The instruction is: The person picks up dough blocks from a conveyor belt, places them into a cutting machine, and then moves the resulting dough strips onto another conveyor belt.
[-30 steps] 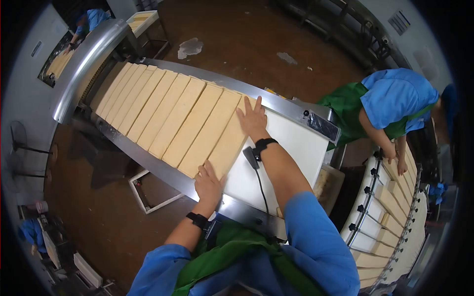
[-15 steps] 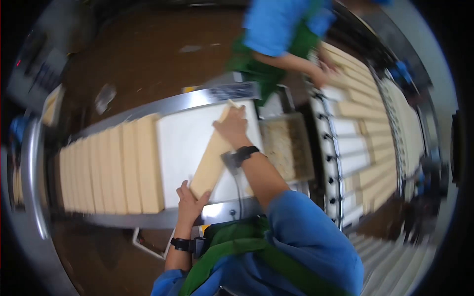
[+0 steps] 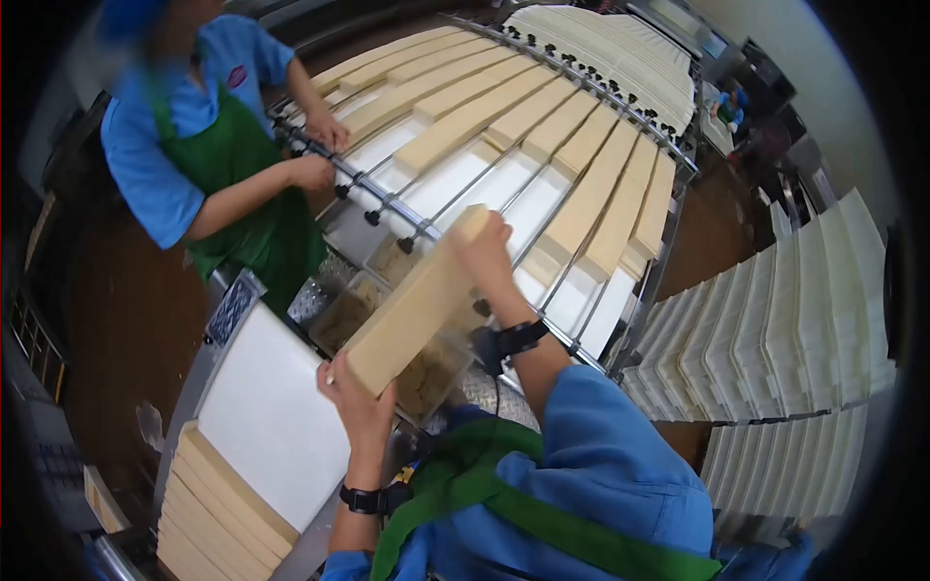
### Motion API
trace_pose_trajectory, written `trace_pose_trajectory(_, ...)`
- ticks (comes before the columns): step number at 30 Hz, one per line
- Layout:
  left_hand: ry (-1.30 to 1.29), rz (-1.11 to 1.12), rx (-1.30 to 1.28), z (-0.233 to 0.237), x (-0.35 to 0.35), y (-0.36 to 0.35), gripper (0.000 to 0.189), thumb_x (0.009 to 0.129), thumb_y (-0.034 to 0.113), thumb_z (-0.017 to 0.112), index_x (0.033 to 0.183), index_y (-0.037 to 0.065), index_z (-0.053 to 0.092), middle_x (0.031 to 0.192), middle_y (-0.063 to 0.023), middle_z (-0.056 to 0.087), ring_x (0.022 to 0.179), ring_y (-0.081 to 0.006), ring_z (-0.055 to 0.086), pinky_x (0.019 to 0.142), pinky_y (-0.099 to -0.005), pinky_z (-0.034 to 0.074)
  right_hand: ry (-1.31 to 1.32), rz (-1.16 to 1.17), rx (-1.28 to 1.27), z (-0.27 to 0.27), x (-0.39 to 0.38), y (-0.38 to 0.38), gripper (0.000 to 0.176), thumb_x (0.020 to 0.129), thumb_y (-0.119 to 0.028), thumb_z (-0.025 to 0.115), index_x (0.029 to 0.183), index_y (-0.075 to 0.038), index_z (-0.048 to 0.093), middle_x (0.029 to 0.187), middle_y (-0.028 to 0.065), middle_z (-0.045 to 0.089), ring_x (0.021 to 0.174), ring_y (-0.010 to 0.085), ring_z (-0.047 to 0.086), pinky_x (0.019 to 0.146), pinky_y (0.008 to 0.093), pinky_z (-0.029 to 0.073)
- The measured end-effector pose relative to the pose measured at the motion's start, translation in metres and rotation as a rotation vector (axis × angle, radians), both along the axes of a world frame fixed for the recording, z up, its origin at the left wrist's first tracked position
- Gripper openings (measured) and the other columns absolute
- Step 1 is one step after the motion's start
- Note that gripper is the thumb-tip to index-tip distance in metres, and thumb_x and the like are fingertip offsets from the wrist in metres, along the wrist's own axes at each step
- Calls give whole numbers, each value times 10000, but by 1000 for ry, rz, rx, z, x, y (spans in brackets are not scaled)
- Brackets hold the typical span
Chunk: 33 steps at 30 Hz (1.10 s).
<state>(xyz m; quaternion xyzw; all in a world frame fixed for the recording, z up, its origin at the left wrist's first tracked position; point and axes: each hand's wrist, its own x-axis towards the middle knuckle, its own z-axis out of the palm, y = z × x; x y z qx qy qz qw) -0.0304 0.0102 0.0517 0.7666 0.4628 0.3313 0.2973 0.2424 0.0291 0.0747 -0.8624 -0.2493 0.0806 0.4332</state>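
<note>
A long, pale beige slab [image 3: 407,315] is held up at a slant in front of me, between both hands; its material cannot be made out. My left hand [image 3: 360,412] grips the near lower end, with thumb and fingers on either side. Around the far upper end, my right hand [image 3: 484,257] is closed. Below and to the left lies a white conveyor belt [image 3: 276,416], bearing a row of similar slabs [image 3: 218,508] packed side by side. Past the held slab, more slabs [image 3: 581,140] lie in lanes on a wide white surface divided by metal rods [image 3: 446,208].
Bins with pale scraps [image 3: 426,378] sit beneath the held slab. At the upper left, a co-worker in a green apron [image 3: 247,145] has both hands at the lanes' near rail. Stacked white ridged panels [image 3: 775,310] stand on the right.
I have turned right, from the belt toward the lanes. The slab, lying over the belt before, is now raised off it in both hands. The co-worker appears farther left in view.
</note>
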Motion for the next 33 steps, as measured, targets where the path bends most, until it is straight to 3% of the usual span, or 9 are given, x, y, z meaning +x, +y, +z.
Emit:
trace_pose_trajectory(4, -76, -275, 2, 29, 74, 5, 700, 718, 101, 714, 1318, 24, 363, 1326, -241, 301, 1204, -401, 370, 1016, -421, 325, -55, -50, -372, 1, 105, -23, 661, 811, -491, 507, 1243, 4, 435, 1201, 252, 499, 1086, 425, 499, 911, 520, 400)
trace_pose_trajectory(8, -95, -467, -117, 24, 127, 14, 632, 784, 130, 691, 1323, 42, 372, 1318, -246, 318, 1211, -406, 377, 1001, -398, 348, -160, 121, -713, -25, 187, -29, 634, 849, -501, 400, 1250, -20, 500, 1254, 195, 520, 1244, 344, 343, 1020, 579, 160)
trace_pose_trajectory(14, -72, -594, -127, -22, 208, 33, 580, 861, 92, 569, 1376, 9, 316, 1381, -268, 329, 1292, -371, 339, 1043, -366, 302, -455, -132, -599, -72, 233, -22, 699, 874, -502, 400, 1357, 2, 374, 1426, 192, 340, 1342, 371, 233, 1082, 546, 117)
trace_pose_trajectory(19, -210, -646, -327, -45, 252, 38, 592, 870, 24, 504, 1413, 3, 269, 1400, -230, 365, 1300, -269, 368, 1045, -312, 294, -309, 57, -587, -73, 225, -24, 773, 893, -553, 378, 1403, 16, 264, 1483, 204, 212, 1385, 358, 151, 1097, 527, 109)
trace_pose_trajectory(22, -191, -535, -415, -27, 244, 30, 571, 833, 0, 468, 1380, -8, 305, 1341, -215, 433, 1243, -286, 432, 1017, -316, 338, -256, 89, -608, -70, 228, -23, 812, 889, -577, 357, 1427, 11, 204, 1504, 184, 162, 1401, 333, 102, 1114, 492, 82)
trace_pose_trajectory(27, -526, -364, -485, -48, 177, 29, 577, 829, -12, 506, 1375, 20, 324, 1344, -169, 401, 1225, -244, 420, 1031, -333, 323, -258, 109, -591, -72, 230, -24, 832, 877, -586, 383, 1425, 16, 210, 1504, 195, 157, 1397, 350, 101, 1109, 510, 83)
trace_pose_trajectory(29, -97, -238, -67, -38, 147, 27, 604, 838, 63, 575, 1382, 37, 316, 1370, -199, 341, 1279, -301, 340, 1060, -361, 279, -252, 126, -539, -65, 219, -23, 833, 867, -574, 430, 1404, 36, 246, 1489, 217, 182, 1384, 375, 128, 1095, 543, 105)
trace_pose_trajectory(31, 27, -92, -207, -52, 111, 24, 636, 834, 138, 625, 1385, 54, 317, 1371, -213, 308, 1291, -342, 288, 1064, -383, 263, -324, 224, -447, -60, 192, -18, 798, 866, -565, 444, 1402, 2, 273, 1480, 212, 207, 1375, 391, 142, 1089, 549, 119)
trace_pose_trajectory(33, 94, -33, -90, -75, 72, 20, 540, 833, 148, 630, 1311, 35, 406, 1287, -208, 417, 1193, -361, 394, 1036, -401, 296, -366, 409, -439, -52, 153, -22, 774, 866, -558, 452, 1403, -26, 286, 1474, 207, 223, 1365, 406, 157, 1080, 555, 139)
